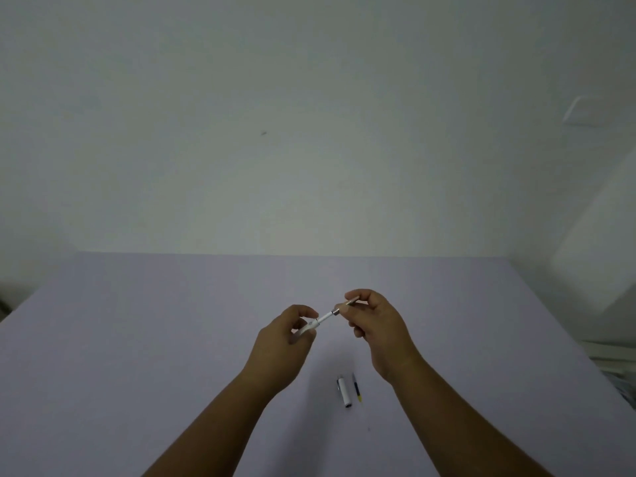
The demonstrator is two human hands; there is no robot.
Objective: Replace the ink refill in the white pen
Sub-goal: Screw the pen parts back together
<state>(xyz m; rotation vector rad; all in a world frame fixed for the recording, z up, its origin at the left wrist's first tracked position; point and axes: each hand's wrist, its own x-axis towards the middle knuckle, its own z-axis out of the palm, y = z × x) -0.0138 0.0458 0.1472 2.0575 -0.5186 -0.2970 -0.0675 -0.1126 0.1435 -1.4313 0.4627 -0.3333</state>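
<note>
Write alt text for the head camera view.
Two bare hands hold a white pen above a lilac table: left hand on the barrel, right hand at the tip end. A white pen cap and a thin refill lie below.

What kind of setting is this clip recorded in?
Probably a plain indoor room set up as a work desk: a bare lilac table, a blank pale wall right behind it, and only pen parts lying out.

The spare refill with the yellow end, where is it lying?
In the head view, the spare refill lies on the table right of the pen cap, below the right hand.
</note>
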